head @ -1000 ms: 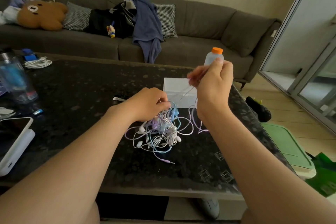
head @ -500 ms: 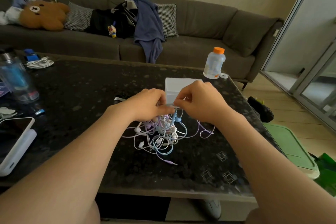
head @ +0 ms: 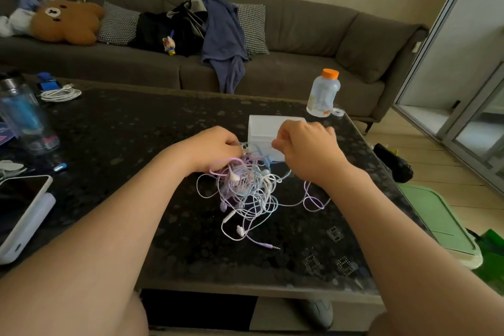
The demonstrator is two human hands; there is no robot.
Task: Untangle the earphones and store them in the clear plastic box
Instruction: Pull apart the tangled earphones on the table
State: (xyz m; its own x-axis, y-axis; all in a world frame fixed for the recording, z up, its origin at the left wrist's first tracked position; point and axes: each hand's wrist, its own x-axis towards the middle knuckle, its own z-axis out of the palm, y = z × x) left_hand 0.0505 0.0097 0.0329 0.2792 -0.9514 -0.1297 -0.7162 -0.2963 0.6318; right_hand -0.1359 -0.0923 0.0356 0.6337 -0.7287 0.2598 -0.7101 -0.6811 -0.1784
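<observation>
Our left hand [head: 218,148] curls its fingers round the top of the tangled earphones [head: 248,194]. Our right hand [head: 305,150] pinches one thin cord [head: 267,160] just beside it. The tangle lies on the black table [head: 136,131], just near of the clear plastic box [head: 266,125]. We should pull slowly, one cord only, so loops slip free.

L grip [head: 215,148] & R grip [head: 306,151] pinch cords of tangled earphones [head: 251,191]; clear box [head: 268,124] just behind.
</observation>
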